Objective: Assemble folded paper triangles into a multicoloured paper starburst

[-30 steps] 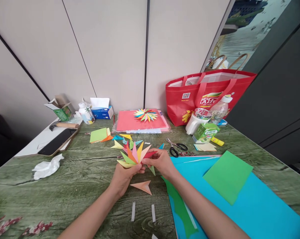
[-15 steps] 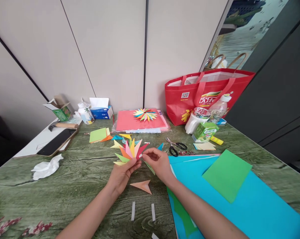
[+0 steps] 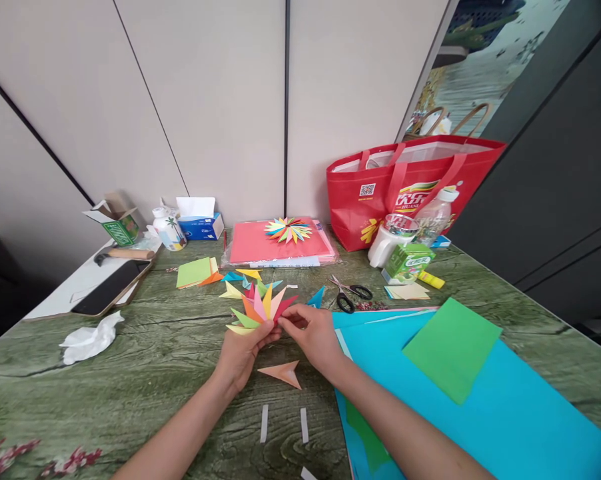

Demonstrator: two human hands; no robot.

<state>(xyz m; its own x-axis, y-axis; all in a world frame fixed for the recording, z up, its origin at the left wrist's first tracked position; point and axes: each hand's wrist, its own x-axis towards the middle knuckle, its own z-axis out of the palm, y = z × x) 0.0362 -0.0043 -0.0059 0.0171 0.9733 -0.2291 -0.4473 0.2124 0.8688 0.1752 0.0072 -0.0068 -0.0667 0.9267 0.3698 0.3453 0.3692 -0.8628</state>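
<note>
Surface (image 3: 145, 400): open stretch lower left. Blue sheet (image 3: 505, 420) covers much of lower right. Paper fan (image 3: 258, 308), just below frame center, gripped in fingers of left hand (image 3: 240, 357); right hand (image 3: 314, 333) fingers narrow at its red side, grip unclear.

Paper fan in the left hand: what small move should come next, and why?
Probably press the crimson piece gently against its neighbour with the right hand: the left hand grips the paper fan near its base, while the right one is at the crimson side.
</note>
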